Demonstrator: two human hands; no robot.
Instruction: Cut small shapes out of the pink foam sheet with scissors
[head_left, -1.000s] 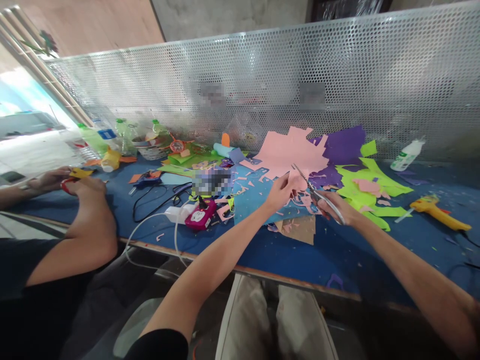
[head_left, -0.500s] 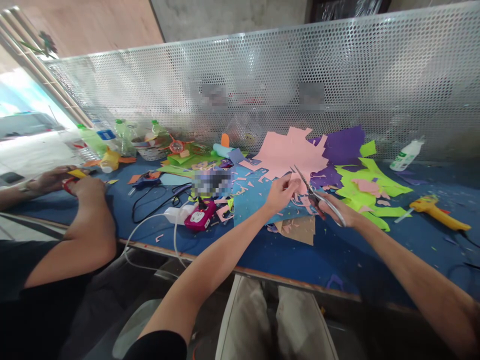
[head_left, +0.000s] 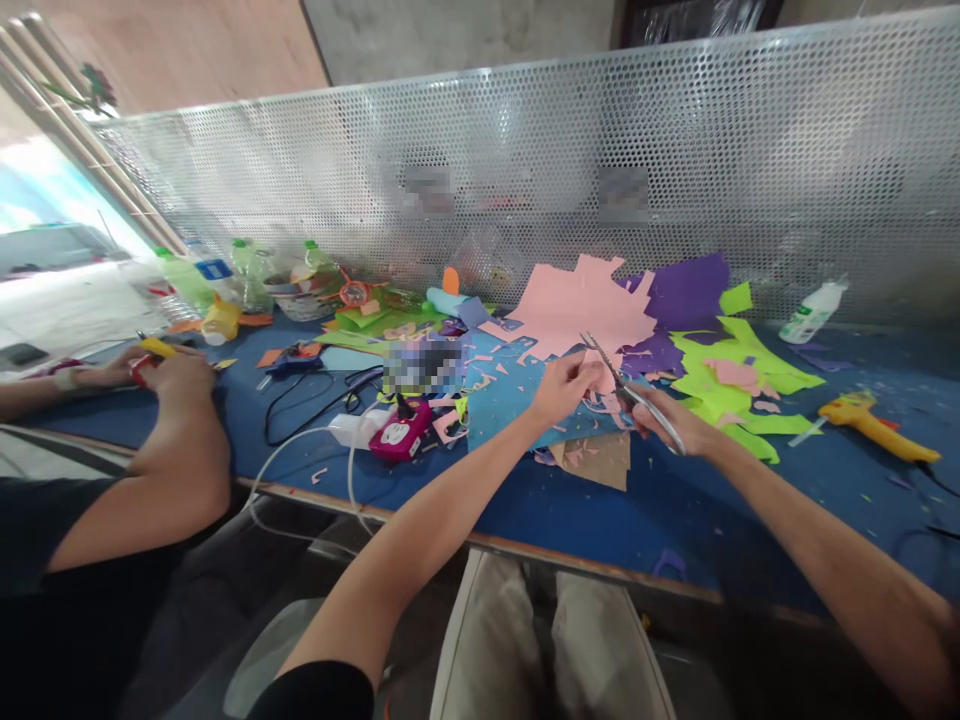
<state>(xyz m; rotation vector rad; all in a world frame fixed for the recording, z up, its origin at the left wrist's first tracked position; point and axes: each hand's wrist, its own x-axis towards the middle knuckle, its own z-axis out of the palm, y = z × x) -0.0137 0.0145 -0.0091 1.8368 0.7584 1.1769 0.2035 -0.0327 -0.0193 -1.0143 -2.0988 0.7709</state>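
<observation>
A small piece of pink paper (head_left: 603, 378) is pinched in the fingers of my left hand (head_left: 564, 388). My right hand (head_left: 673, 422) is closed on metal scissors (head_left: 628, 388), whose blades point up and to the left beside the pink piece. Behind both hands lies a large pink sheet (head_left: 589, 305) with ragged cut edges. Under them is a blue sheet (head_left: 506, 405) strewn with pink scraps, and a brown cardboard piece (head_left: 607, 462) sticks out below it.
Lime green paper (head_left: 772, 365), a white glue bottle (head_left: 816, 312) and a yellow glue gun (head_left: 877, 425) lie to the right. Left of me are a magenta box (head_left: 401, 434) and a white cable (head_left: 259, 490). Farther left, a co-worker's hands (head_left: 169, 372) hold red-handled scissors and yellow paper.
The scissor handles in my right hand have come closer together. My left hand stays nearly still with the pink piece. The co-worker's far hand has shifted slightly.
</observation>
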